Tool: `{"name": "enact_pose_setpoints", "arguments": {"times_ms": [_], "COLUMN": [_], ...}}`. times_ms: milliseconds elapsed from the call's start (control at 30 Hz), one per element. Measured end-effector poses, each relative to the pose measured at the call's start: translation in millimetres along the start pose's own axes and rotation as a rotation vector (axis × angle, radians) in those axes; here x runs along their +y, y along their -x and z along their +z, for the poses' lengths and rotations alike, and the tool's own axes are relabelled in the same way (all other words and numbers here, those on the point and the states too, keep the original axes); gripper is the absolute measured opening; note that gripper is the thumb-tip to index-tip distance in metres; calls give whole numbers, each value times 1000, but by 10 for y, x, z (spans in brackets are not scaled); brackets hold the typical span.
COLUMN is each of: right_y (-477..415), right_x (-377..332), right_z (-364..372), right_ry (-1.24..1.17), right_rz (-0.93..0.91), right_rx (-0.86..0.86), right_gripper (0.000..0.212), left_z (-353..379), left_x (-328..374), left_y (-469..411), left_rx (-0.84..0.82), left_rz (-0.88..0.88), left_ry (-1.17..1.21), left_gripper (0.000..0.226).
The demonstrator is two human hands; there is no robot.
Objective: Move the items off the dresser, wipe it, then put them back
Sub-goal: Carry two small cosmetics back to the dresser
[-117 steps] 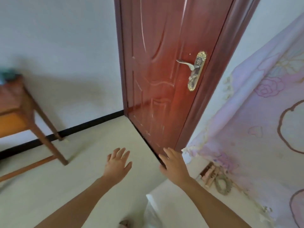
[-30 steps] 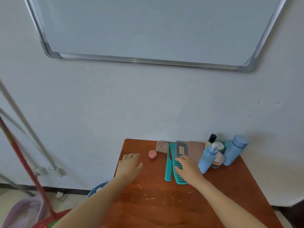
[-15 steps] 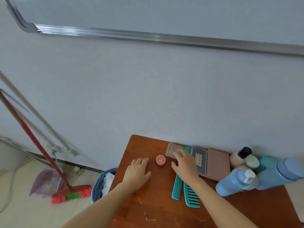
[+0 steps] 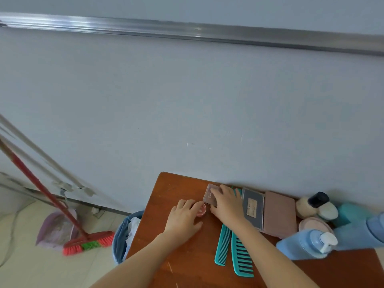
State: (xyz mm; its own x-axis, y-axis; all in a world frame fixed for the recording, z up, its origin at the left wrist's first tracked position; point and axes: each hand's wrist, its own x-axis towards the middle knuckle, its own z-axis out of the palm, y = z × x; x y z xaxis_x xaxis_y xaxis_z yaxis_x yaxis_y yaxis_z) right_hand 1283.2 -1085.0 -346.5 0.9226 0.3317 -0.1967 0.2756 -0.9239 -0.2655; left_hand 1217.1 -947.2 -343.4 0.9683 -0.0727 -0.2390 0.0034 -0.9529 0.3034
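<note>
The brown wooden dresser top [image 4: 187,256] carries toiletries along the wall. My left hand [image 4: 184,219] lies flat on the wood, its fingertips touching a small round pink jar [image 4: 201,210]. My right hand [image 4: 227,204] covers a small pink flat case [image 4: 209,193], fingers curled over its top and thumb at its near edge. Two teal combs [image 4: 241,258] lie under my right forearm. Further right lie a grey palette [image 4: 252,208] and a brown palette [image 4: 279,214].
At the right end stand a cream bottle with a black cap [image 4: 311,202], a round pink compact [image 4: 315,225], a blue pump bottle [image 4: 301,246] and a second blue bottle [image 4: 357,231]. A blue bin [image 4: 122,235] stands left of the dresser. A red broom [image 4: 89,243] and a dustpan lean by the wall.
I have turned from the door to the dresser. In the last second my right hand moved left from the combs to the pink case, and my left hand slid to the jar.
</note>
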Motion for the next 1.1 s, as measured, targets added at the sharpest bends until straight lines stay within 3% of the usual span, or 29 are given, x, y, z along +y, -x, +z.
{"name": "enact_pose_setpoints", "arguments": {"times_ms": [333, 533, 733, 967, 1100], "right_y": [88, 348, 641, 934, 1231], "right_x": [-127, -229, -494, -688, -716], "right_z": [-42, 83, 168, 11, -69], "right_ry": [33, 20, -79, -48, -65], "right_rz": [7, -29, -151, -164, -20], "right_rx": [-45, 22, 64, 129, 158], "right_gripper": [47, 56, 63, 62, 61], "left_z": [-28, -90, -122, -311, -447], "left_x": [-72, -420, -729, -943, -972], "left_y": [136, 611, 1070, 1094, 953], "left_rx": [127, 228, 282, 251, 197], "left_rz": [-57, -259, -339, -194, 14], "left_ry": [75, 303, 393, 389, 322], "left_gripper": [43, 56, 51, 51, 52]}}
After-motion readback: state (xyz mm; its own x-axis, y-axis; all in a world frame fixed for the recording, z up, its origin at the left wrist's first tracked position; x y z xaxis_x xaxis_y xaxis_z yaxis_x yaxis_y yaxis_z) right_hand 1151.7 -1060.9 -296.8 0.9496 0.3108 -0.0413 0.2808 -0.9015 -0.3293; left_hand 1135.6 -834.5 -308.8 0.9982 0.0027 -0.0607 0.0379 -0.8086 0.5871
